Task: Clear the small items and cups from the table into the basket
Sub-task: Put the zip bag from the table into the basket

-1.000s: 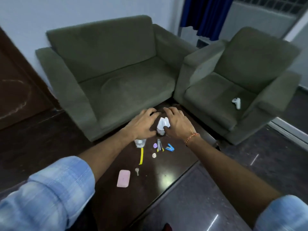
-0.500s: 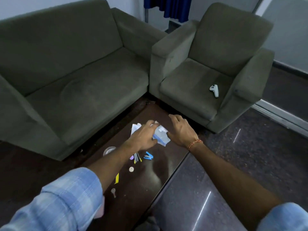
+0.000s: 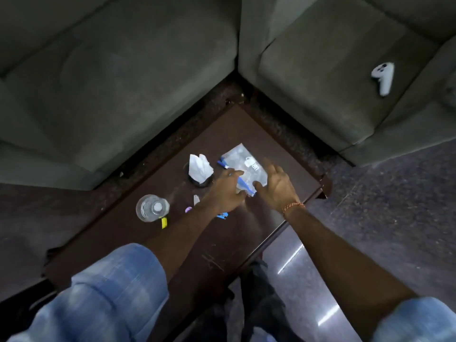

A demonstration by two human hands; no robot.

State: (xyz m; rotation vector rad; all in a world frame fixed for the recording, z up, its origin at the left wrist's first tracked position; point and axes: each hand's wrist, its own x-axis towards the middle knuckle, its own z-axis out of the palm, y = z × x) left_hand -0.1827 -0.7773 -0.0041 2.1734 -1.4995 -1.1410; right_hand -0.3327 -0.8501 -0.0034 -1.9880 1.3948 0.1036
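Left hand (image 3: 228, 191): fingers resting on the clear bag's (image 3: 244, 166) near edge; grip unclear.
Right hand (image 3: 277, 186): spread wide, at the bag's 4 o'clock.
Clear cup (image 3: 152, 208): on bench (image 3: 246, 233), at 9 o'clock from left hand.

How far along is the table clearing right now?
Nothing looks cleared, and no basket is in view. Both hands, left hand and right hand, are on the clear plastic pouch. Still on the dark brown table: the clear plastic cup, the dark cup stuffed with white tissue, the yellow strip and small bits.
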